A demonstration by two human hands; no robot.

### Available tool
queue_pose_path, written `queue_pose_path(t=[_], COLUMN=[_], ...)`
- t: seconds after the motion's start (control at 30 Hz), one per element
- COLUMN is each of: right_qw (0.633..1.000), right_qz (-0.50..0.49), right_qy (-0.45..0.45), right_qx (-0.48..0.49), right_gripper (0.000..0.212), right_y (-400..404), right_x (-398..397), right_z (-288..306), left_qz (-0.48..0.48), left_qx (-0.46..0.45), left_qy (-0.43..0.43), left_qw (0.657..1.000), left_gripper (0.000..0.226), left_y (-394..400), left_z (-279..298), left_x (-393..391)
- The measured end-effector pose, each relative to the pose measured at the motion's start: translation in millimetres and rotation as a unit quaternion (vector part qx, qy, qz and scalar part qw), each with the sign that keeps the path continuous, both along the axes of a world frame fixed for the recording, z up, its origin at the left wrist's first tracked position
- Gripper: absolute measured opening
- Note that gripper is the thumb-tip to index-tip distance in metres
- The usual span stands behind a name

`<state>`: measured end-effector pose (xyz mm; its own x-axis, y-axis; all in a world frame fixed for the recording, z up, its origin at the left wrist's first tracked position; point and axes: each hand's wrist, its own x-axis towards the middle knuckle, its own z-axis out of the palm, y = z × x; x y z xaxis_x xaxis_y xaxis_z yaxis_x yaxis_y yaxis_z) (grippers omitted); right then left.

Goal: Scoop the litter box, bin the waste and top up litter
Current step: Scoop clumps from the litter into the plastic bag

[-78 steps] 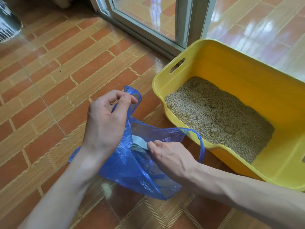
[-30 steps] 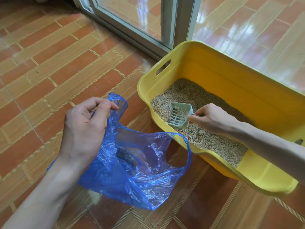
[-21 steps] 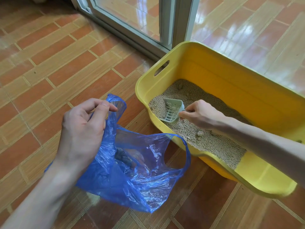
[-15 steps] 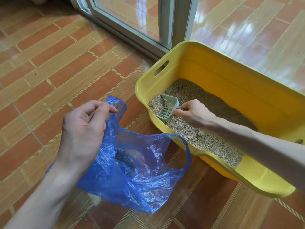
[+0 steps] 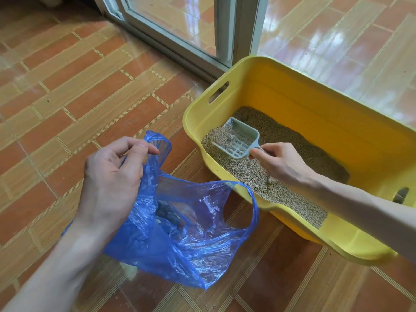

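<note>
A yellow litter box (image 5: 292, 86) stands on the tiled floor at the right, holding beige litter (image 5: 290, 140). My right hand (image 5: 281, 163) grips the handle of a pale slotted scoop (image 5: 238, 140), whose mouth lies in the litter at the box's left end with some litter in it. Left of the box, a blue plastic bag (image 5: 180, 233) sits open on the floor with dark waste at its bottom. My left hand (image 5: 112, 176) pinches the bag's left handle and holds it up.
A sliding glass door frame (image 5: 227, 30) runs behind the box, with wet-looking tiles beyond it. Orange and tan floor tiles (image 5: 78, 86) spread to the left. The box's near rim has a handle slot (image 5: 400, 194) at the right.
My right hand took the scoop out of the bag, carried it into the litter box and pushed it leftward through the litter. My left hand kept holding the bag open.
</note>
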<state>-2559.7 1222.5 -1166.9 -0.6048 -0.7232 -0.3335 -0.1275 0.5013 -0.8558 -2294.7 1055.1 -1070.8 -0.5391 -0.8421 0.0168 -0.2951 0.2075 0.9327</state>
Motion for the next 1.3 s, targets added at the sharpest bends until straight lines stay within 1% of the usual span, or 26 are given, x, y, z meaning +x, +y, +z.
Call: queue_pose_path(t=[0.17, 0.37, 0.6, 0.73, 0.93, 1.03, 1.1, 1.2, 1.3], right_qw=[1.000, 0.997, 0.998, 1.000, 0.997, 0.991, 0.983, 0.973, 0.966], right_qz=[-0.026, -0.057, -0.040, 0.004, 0.070, 0.128, 0.175, 0.217, 0.231], right_qy=[-0.009, -0.052, -0.053, -0.016, 0.004, 0.026, 0.046, 0.070, 0.107], right_qx=[-0.001, -0.014, -0.022, -0.018, -0.012, 0.000, 0.012, 0.028, 0.047], right_gripper=[0.032, 0.033, 0.032, 0.032, 0.035, 0.045, 0.045, 0.043, 0.040], right_y=[14, 21, 25, 31, 36, 35, 32, 23, 10], right_x=[3, 0, 2, 11, 45, 65, 80, 105, 126], right_z=[2, 7, 19, 34, 68, 83, 90, 88, 68], left_qz=[0.000, -0.006, -0.004, -0.004, 0.001, 0.000, -0.001, -0.002, 0.006], left_qx=[0.006, 0.016, 0.010, 0.008, 0.012, 0.012, 0.012, 0.006, 0.000], left_qy=[0.002, 0.013, 0.007, 0.006, 0.016, 0.023, 0.026, 0.021, 0.015], left_qw=[1.000, 1.000, 1.000, 1.000, 1.000, 1.000, 1.000, 1.000, 1.000], left_gripper=[0.026, 0.027, 0.027, 0.027, 0.027, 0.027, 0.026, 0.027, 0.028], left_y=[1, 4, 4, 5, 5, 6, 6, 6, 7], left_z=[1, 2, 4, 5, 10, 14, 16, 20, 24], left_x=[-4, -8, -8, -8, -3, 0, 1, 4, 7])
